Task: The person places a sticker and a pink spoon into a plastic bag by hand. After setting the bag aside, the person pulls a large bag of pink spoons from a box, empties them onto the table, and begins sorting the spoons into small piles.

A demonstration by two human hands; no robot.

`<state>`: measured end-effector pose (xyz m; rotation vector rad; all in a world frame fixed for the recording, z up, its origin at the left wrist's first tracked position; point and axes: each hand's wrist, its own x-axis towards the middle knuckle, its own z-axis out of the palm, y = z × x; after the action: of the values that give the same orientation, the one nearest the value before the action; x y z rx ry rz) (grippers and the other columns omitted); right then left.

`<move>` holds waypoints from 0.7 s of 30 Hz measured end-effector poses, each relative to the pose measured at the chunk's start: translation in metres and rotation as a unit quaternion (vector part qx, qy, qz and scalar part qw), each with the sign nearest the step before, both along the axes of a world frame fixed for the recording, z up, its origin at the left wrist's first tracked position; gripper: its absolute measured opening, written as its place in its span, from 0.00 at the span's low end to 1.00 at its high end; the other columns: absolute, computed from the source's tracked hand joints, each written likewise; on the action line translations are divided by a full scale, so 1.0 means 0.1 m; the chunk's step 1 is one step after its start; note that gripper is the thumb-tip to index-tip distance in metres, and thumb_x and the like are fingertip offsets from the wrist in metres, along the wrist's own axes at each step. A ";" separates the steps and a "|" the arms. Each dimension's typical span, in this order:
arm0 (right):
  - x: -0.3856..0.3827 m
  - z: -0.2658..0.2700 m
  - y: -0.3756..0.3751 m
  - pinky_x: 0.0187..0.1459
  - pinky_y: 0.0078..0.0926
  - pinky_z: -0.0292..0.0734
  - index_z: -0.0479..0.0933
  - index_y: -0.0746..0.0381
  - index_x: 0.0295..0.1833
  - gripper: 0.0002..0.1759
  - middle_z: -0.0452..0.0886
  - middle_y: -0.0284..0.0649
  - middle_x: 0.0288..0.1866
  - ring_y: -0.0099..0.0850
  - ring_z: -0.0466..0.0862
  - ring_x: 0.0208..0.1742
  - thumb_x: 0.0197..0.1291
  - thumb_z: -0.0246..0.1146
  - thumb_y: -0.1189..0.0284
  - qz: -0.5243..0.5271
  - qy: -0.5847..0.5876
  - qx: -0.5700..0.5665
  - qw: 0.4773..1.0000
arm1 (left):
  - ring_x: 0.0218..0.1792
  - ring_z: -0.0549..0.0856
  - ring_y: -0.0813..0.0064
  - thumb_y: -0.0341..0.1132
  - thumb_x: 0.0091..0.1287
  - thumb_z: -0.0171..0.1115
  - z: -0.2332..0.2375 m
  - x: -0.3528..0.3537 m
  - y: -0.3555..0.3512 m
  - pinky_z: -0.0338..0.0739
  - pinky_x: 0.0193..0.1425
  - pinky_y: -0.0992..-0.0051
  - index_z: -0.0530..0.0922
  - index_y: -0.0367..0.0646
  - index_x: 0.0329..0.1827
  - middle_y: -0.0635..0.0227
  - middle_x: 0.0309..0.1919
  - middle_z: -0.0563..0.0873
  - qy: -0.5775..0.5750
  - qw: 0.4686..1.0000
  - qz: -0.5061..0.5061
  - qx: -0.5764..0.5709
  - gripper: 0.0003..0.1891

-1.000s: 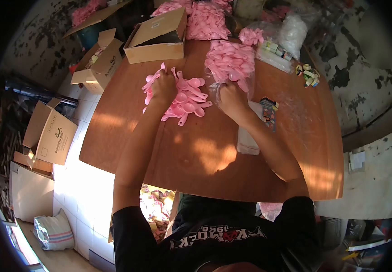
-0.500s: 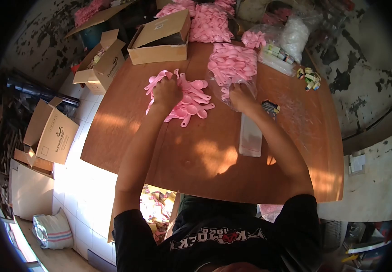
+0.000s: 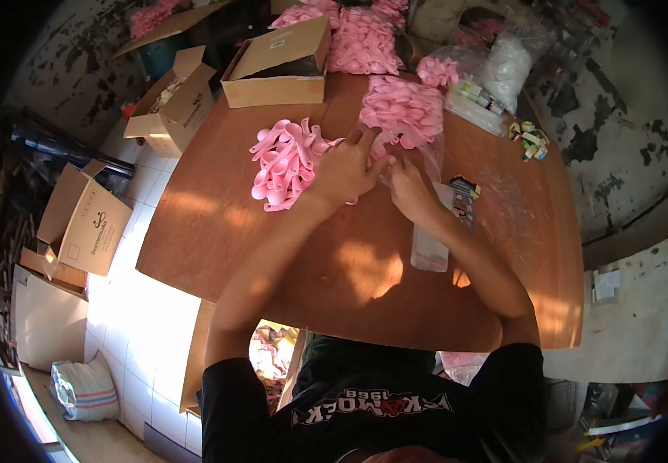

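A loose pile of pink plastic spoons (image 3: 284, 162) lies on the brown table (image 3: 218, 224). Beside it on the right sits a clear bag full of pink spoons (image 3: 403, 108). My left hand (image 3: 347, 171) is right of the pile, its fingers stretched out against the near end of that bag. What is under its palm is hidden. My right hand (image 3: 411, 185) is next to it, closed on the bag's clear plastic edge. A flat clear sleeve (image 3: 429, 245) lies under my right forearm, and printed cards (image 3: 463, 199) lie beside it.
An open cardboard box (image 3: 276, 65) stands at the table's far side, with more bags of pink spoons (image 3: 361, 38) behind it. Small packets (image 3: 527, 133) lie at the far right. Open cartons (image 3: 175, 100) (image 3: 87, 220) stand on the tiled floor to the left.
My left hand has left the spoon pile and moved right, up against my right hand at the bag. The pile now lies bunched further left, and my right hand has shifted slightly nearer.
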<state>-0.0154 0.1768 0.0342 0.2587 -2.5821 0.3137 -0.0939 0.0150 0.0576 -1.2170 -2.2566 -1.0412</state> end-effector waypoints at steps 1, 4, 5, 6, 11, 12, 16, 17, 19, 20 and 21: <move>-0.05 -0.05 0.03 0.47 0.47 0.77 0.69 0.73 0.56 0.22 0.79 0.61 0.42 0.56 0.80 0.47 0.54 0.59 0.82 -0.002 -0.054 -0.032 0.998 | 0.39 0.84 0.43 0.43 0.65 0.63 -0.05 0.03 0.08 0.79 0.42 0.54 0.76 0.39 0.55 0.46 0.37 0.84 -0.059 0.998 -0.024 0.005 0.21; -0.09 0.09 0.04 0.47 0.47 0.78 0.70 0.74 0.55 0.22 0.80 0.62 0.42 0.54 0.82 0.47 0.54 0.60 0.79 -0.052 -0.127 -0.068 0.988 | 0.37 0.85 0.43 0.31 0.62 0.61 -0.22 -0.07 0.21 0.79 0.41 0.52 0.76 0.38 0.54 0.44 0.34 0.84 -0.059 0.996 -0.041 0.046 0.17; -0.10 0.16 0.03 0.47 0.46 0.78 0.71 0.74 0.53 0.21 0.80 0.63 0.42 0.53 0.82 0.47 0.54 0.62 0.78 -0.099 -0.147 -0.075 0.981 | 0.41 0.85 0.44 0.28 0.62 0.59 -0.29 -0.13 0.24 0.80 0.43 0.52 0.76 0.38 0.54 0.44 0.40 0.84 -0.052 0.997 -0.041 0.035 0.16; -0.18 0.14 0.08 0.47 0.46 0.78 0.71 0.74 0.53 0.21 0.80 0.63 0.42 0.53 0.82 0.47 0.54 0.62 0.78 -0.100 -0.144 -0.074 0.982 | 0.41 0.85 0.44 0.28 0.62 0.59 -0.30 -0.15 0.24 0.80 0.43 0.52 0.76 0.38 0.54 0.44 0.40 0.84 -0.050 0.997 -0.042 0.036 0.16; -0.40 0.05 0.18 0.44 0.45 0.80 0.77 0.66 0.49 0.18 0.82 0.55 0.47 0.52 0.84 0.44 0.51 0.67 0.73 0.021 -0.008 -0.100 0.995 | 0.39 0.84 0.42 0.28 0.60 0.60 -0.10 -0.07 0.19 0.80 0.45 0.53 0.76 0.36 0.52 0.41 0.42 0.82 -0.172 0.983 -0.025 0.066 0.16; -0.38 0.09 0.16 0.44 0.45 0.80 0.77 0.66 0.49 0.18 0.82 0.55 0.47 0.52 0.84 0.44 0.51 0.67 0.73 0.025 -0.006 -0.099 0.995 | 0.39 0.84 0.42 0.28 0.60 0.60 -0.07 -0.06 0.19 0.80 0.45 0.53 0.76 0.36 0.52 0.41 0.42 0.82 -0.169 0.983 -0.023 0.068 0.16; -0.18 0.17 0.16 0.49 0.44 0.78 0.77 0.63 0.52 0.20 0.81 0.49 0.49 0.50 0.83 0.48 0.51 0.66 0.75 0.033 -0.088 -0.006 0.996 | 0.39 0.83 0.39 0.36 0.59 0.67 -0.01 0.00 0.25 0.80 0.42 0.51 0.74 0.38 0.55 0.44 0.45 0.78 -0.039 0.994 0.058 0.085 0.22; -0.16 0.20 0.18 0.50 0.43 0.78 0.77 0.63 0.52 0.21 0.81 0.48 0.50 0.49 0.82 0.50 0.50 0.66 0.76 0.061 -0.085 0.034 0.994 | 0.39 0.83 0.39 0.39 0.59 0.69 0.03 -0.03 0.29 0.80 0.41 0.51 0.73 0.39 0.56 0.44 0.45 0.76 -0.040 0.995 0.064 0.071 0.24; -0.18 0.11 0.26 0.51 0.43 0.78 0.77 0.64 0.51 0.20 0.81 0.49 0.48 0.49 0.82 0.50 0.49 0.66 0.77 0.086 -0.061 -0.006 0.994 | 0.39 0.83 0.39 0.36 0.59 0.68 0.04 -0.13 0.36 0.80 0.42 0.51 0.73 0.40 0.56 0.44 0.44 0.77 -0.052 0.993 0.074 0.082 0.23; -0.18 0.05 0.28 0.52 0.43 0.78 0.78 0.65 0.50 0.20 0.81 0.50 0.47 0.48 0.82 0.51 0.48 0.66 0.77 0.113 -0.036 -0.050 0.992 | 0.39 0.84 0.39 0.34 0.59 0.67 0.03 -0.17 0.37 0.80 0.42 0.50 0.73 0.40 0.55 0.44 0.43 0.79 -0.064 0.990 0.086 0.088 0.22; -0.16 0.06 0.28 0.52 0.43 0.78 0.78 0.65 0.50 0.20 0.81 0.50 0.47 0.48 0.82 0.51 0.48 0.66 0.77 0.112 -0.038 -0.050 0.992 | 0.39 0.84 0.39 0.34 0.59 0.67 0.04 -0.22 0.38 0.80 0.42 0.50 0.73 0.40 0.55 0.44 0.43 0.79 -0.065 0.990 0.085 0.088 0.22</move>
<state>-0.0318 0.2051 0.0401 0.5119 -2.6049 0.5433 -0.1156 0.0526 0.0611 -0.8909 -2.2622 -1.2539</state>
